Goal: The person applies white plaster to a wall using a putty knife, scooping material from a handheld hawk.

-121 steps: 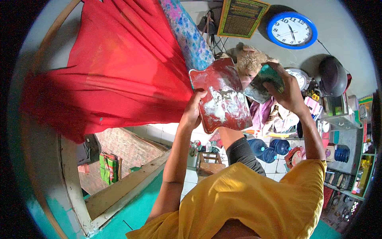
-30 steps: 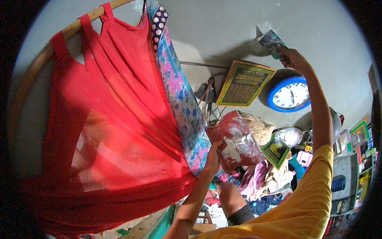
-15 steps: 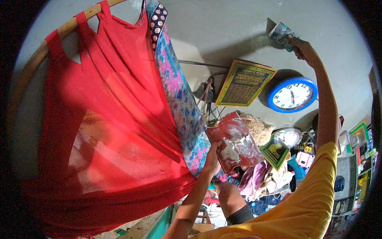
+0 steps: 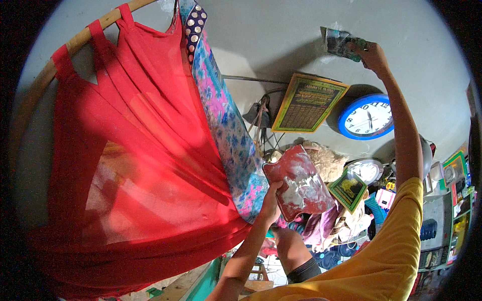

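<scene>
My left hand (image 4: 271, 201) is closed on the edge of a red plate-like board (image 4: 297, 173), tilted and smeared with white paste. My right hand (image 4: 370, 56), reaching up at the upper right, grips a flat, stained putty scraper (image 4: 336, 43). The scraper's blade is against or very near the grey wall (image 4: 286, 25), beside a whitish patch (image 4: 331, 25). Whether the blade touches the wall is hard to make out.
Red cloth (image 4: 150, 150) and a floral cloth (image 4: 216, 95) hang from a curved pole (image 4: 95, 26) on the left. A framed text panel (image 4: 309, 103) and a blue-rimmed clock (image 4: 365, 116) are on the wall below the scraper. Clothes (image 4: 321, 228) are heaped below the board.
My right hand has moved the scraper left and slightly up along the wall, and its blade has turned. The red board has shifted slightly right and down in view, still in my left hand.
</scene>
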### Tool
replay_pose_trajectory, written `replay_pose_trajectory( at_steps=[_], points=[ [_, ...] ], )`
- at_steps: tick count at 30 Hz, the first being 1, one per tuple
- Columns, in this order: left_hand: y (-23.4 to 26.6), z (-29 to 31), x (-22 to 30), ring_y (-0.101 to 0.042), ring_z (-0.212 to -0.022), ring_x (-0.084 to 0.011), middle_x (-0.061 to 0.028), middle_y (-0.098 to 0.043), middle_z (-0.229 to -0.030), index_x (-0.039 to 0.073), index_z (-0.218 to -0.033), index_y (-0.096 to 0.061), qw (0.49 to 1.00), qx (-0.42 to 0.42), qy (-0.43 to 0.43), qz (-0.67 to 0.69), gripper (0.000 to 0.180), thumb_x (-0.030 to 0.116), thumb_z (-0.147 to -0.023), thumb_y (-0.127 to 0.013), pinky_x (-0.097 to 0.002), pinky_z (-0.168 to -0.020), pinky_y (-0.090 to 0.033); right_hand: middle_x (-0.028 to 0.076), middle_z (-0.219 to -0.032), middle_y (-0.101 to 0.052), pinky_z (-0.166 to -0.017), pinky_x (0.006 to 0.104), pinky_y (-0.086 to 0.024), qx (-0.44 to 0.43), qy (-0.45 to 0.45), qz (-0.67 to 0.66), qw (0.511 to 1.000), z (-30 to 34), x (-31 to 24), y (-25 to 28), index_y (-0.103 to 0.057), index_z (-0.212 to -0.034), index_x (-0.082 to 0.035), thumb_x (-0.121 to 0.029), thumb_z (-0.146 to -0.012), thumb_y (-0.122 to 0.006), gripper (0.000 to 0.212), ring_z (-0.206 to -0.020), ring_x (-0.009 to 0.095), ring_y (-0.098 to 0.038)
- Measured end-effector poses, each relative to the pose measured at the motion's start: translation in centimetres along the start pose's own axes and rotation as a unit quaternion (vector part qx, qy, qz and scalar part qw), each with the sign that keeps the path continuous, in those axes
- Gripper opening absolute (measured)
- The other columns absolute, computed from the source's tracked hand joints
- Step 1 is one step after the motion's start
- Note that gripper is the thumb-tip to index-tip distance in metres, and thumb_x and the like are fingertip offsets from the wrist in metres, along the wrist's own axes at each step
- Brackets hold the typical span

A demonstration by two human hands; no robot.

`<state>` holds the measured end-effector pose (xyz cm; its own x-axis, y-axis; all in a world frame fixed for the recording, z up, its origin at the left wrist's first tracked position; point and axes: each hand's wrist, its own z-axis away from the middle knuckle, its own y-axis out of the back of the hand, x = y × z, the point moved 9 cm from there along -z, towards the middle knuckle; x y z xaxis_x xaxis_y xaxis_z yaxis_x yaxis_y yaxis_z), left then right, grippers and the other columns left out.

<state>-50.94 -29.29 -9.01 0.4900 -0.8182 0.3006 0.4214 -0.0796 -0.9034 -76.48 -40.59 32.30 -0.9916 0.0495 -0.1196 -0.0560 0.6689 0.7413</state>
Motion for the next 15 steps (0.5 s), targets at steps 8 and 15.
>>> replay_pose_trajectory(
  at_steps=[8,15],
  points=[
    [0.8,-0.2,-0.5,-0.057,-0.085,-0.0212,-0.0063,-0.059,-0.092,0.007,-0.100,-0.052,1.000,-0.008,0.012,0.025,0.028,0.026,-0.080,-0.049,-0.0367,-0.081,-0.043,-0.001,-0.048,-0.046,-0.036,0.0256,-0.031,0.026,-0.145,0.010,0.989,0.0,5.3,1.7,-0.060,-0.071,-0.004,-0.042,-0.076,-0.062,0.039,-0.039,0.008,-0.039],
    [-0.1,-0.1,-1.5,-0.057,-0.078,-0.0218,-0.0068,-0.059,-0.086,0.006,-0.095,-0.054,0.998,-0.016,0.037,0.039,0.025,0.025,-0.080,-0.048,-0.0369,-0.074,-0.046,-0.003,-0.048,-0.041,-0.035,0.0247,-0.027,-0.030,-0.145,-0.098,0.984,0.8,4.1,-1.1,-0.060,-0.071,-0.004,-0.040,-0.078,-0.060,0.037,-0.038,0.006,-0.036]
  ],
)
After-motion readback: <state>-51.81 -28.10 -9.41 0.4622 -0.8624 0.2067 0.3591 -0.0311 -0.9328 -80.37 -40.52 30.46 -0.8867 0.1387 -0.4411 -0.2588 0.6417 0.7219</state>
